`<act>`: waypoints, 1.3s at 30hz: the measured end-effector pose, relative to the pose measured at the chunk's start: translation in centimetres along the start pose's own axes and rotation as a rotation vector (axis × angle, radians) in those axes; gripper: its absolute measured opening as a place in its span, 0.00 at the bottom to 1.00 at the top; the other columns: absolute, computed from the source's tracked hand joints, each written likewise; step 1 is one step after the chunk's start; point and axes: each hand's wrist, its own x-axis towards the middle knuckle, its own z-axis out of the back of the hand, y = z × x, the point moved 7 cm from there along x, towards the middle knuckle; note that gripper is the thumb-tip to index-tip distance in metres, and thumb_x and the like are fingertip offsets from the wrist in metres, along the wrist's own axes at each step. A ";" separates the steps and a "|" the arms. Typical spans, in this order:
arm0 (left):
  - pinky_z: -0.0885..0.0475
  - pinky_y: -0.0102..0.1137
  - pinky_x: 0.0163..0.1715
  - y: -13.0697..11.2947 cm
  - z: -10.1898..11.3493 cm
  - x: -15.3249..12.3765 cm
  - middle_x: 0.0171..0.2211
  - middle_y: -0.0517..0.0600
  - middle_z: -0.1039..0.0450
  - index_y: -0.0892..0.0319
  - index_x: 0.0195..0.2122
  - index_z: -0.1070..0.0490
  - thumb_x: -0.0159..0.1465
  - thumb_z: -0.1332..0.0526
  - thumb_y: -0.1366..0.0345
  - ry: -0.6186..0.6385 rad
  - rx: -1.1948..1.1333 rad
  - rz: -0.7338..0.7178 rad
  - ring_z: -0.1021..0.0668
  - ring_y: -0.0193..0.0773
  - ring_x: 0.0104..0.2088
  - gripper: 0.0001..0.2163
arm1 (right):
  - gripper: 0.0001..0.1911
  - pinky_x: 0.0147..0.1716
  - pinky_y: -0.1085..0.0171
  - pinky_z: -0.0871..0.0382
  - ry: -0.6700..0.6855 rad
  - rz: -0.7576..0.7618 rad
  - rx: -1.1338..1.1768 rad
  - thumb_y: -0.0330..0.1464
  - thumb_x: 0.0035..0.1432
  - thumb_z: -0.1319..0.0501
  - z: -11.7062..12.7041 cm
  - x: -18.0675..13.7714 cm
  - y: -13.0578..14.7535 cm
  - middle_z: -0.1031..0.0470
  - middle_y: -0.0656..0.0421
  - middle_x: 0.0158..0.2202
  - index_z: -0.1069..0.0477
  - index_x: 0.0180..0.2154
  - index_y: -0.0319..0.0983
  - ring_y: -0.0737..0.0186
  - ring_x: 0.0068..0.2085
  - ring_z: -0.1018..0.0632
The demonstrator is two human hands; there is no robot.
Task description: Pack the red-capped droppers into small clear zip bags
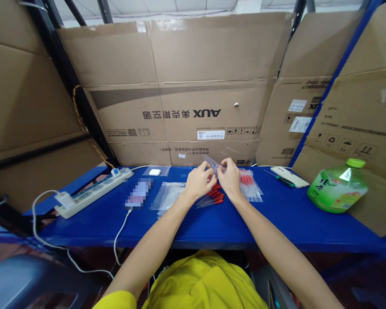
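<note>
My left hand [197, 180] and my right hand [230, 178] meet above the blue table [276, 219], both pinching a small clear plastic bag [214, 165] between their fingertips. Under the hands lies a loose bunch of small red-handled screwdrivers [214, 197]. Just right of my right hand sits a filled clear bag with red handles inside [251, 184]. Left of my left hand lie empty clear bags [167, 195].
A white power strip [93, 191] with cables runs along the left. A blurred phone [140, 193], a white earbud case [155, 172], a green-handled screwdriver [284, 180], a white flat device [291, 176] and a green bottle [337, 186] are on the table. Cardboard boxes wall the back.
</note>
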 end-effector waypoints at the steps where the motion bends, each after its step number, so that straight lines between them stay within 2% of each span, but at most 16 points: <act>1: 0.29 0.35 0.41 -0.1 0.0 -0.1 0.47 0.53 0.27 0.56 0.34 0.27 0.69 0.43 0.62 -0.004 -0.026 0.004 0.23 0.40 0.39 0.09 | 0.04 0.40 0.58 0.33 0.015 0.000 0.018 0.29 0.58 0.44 -0.2 0.0 0.0 0.26 0.55 0.36 0.37 0.37 0.43 0.52 0.38 0.25; 4: 0.29 0.35 0.44 0.4 -0.2 -0.1 0.44 0.52 0.27 0.56 0.33 0.29 0.70 0.43 0.59 -0.020 -0.179 0.081 0.24 0.39 0.40 0.10 | 0.03 0.39 0.59 0.33 0.034 -0.006 0.035 0.29 0.59 0.45 -0.3 -0.1 0.1 0.26 0.56 0.33 0.37 0.36 0.43 0.53 0.36 0.25; 6: 0.28 0.35 0.46 1.4 -0.9 -0.1 0.41 0.51 0.27 0.56 0.32 0.31 0.71 0.44 0.54 -0.039 -0.392 0.216 0.24 0.39 0.40 0.14 | 0.03 0.38 0.59 0.33 0.021 -0.003 0.027 0.29 0.61 0.46 0.0 -0.1 0.2 0.26 0.55 0.33 0.37 0.36 0.43 0.52 0.35 0.24; 8: 0.27 0.34 0.45 2.8 -2.4 -0.3 0.39 0.51 0.26 0.56 0.35 0.31 0.71 0.46 0.46 -0.068 -0.717 0.431 0.23 0.39 0.41 0.19 | 0.04 0.39 0.59 0.33 0.019 0.028 0.022 0.29 0.64 0.47 0.3 -0.1 0.6 0.25 0.54 0.34 0.36 0.38 0.43 0.51 0.37 0.23; 11: 0.25 0.34 0.44 3.6 -5.1 -0.6 0.45 0.54 0.24 0.56 0.44 0.31 0.66 0.43 0.36 -0.096 -1.276 0.717 0.21 0.41 0.43 0.26 | 0.07 0.40 0.59 0.31 0.093 0.134 0.021 0.28 0.65 0.48 0.0 -0.5 1.9 0.22 0.53 0.38 0.35 0.42 0.43 0.52 0.40 0.21; 13: 0.24 0.35 0.47 3.0 -5.8 -0.3 0.46 0.56 0.23 0.58 0.44 0.30 0.62 0.39 0.35 -0.088 -1.556 0.761 0.20 0.43 0.46 0.28 | 0.09 0.42 0.59 0.29 0.171 0.223 0.020 0.27 0.65 0.48 -0.6 -1.1 3.1 0.21 0.52 0.42 0.33 0.45 0.43 0.51 0.42 0.20; 16: 0.25 0.37 0.50 2.2 -5.1 0.0 0.44 0.56 0.21 0.58 0.40 0.28 0.60 0.35 0.39 -0.090 -1.788 0.728 0.19 0.45 0.49 0.25 | 0.12 0.46 0.56 0.27 0.232 0.329 0.010 0.26 0.65 0.47 -1.4 -2.0 4.7 0.21 0.50 0.46 0.32 0.48 0.42 0.49 0.47 0.20; 19: 0.25 0.37 0.50 2.2 -4.2 -0.1 0.45 0.55 0.20 0.58 0.41 0.27 0.61 0.35 0.42 -0.131 -1.870 0.726 0.19 0.45 0.49 0.22 | 0.15 0.51 0.52 0.27 0.225 0.375 -0.028 0.24 0.65 0.47 -1.9 -2.5 5.6 0.23 0.48 0.48 0.32 0.51 0.41 0.47 0.51 0.22; 24: 0.26 0.32 0.39 2.3 -4.6 -0.6 0.38 0.51 0.20 0.59 0.41 0.25 0.57 0.32 0.39 -0.104 -1.878 0.816 0.19 0.42 0.41 0.26 | 0.21 0.52 0.49 0.27 0.270 0.422 -0.108 0.19 0.62 0.50 -2.8 -2.8 6.0 0.25 0.47 0.50 0.31 0.53 0.39 0.46 0.54 0.27; 29: 0.31 0.28 0.32 2.6 -4.9 -0.8 0.32 0.46 0.23 0.58 0.35 0.26 0.54 0.27 0.50 -0.205 -1.843 0.861 0.22 0.35 0.32 0.18 | 0.22 0.51 0.50 0.27 0.290 0.436 -0.220 0.18 0.61 0.50 -3.2 -2.8 6.0 0.26 0.46 0.50 0.30 0.52 0.37 0.45 0.52 0.29; 32: 0.34 0.27 0.28 2.6 -5.1 -0.9 0.28 0.45 0.25 0.58 0.31 0.28 0.56 0.28 0.51 -0.188 -1.891 0.872 0.25 0.32 0.27 0.17 | 0.22 0.49 0.52 0.27 0.312 0.445 -0.259 0.17 0.59 0.49 -3.2 -2.7 6.2 0.26 0.47 0.49 0.28 0.50 0.38 0.47 0.50 0.30; 36: 0.31 0.29 0.31 2.7 -5.5 -1.0 0.28 0.48 0.24 0.59 0.31 0.27 0.56 0.28 0.52 -0.186 -1.978 0.906 0.22 0.34 0.30 0.16 | 0.20 0.47 0.54 0.27 0.333 0.447 -0.274 0.18 0.59 0.46 -3.2 -2.6 6.3 0.27 0.48 0.50 0.27 0.48 0.39 0.48 0.50 0.30; 39: 0.28 0.31 0.37 2.8 -5.6 -0.9 0.30 0.48 0.23 0.59 0.33 0.26 0.56 0.28 0.55 -0.219 -2.003 0.899 0.20 0.37 0.33 0.14 | 0.20 0.49 0.52 0.28 0.311 0.418 -0.235 0.21 0.61 0.43 -3.1 -2.5 6.2 0.26 0.48 0.50 0.29 0.53 0.38 0.47 0.50 0.30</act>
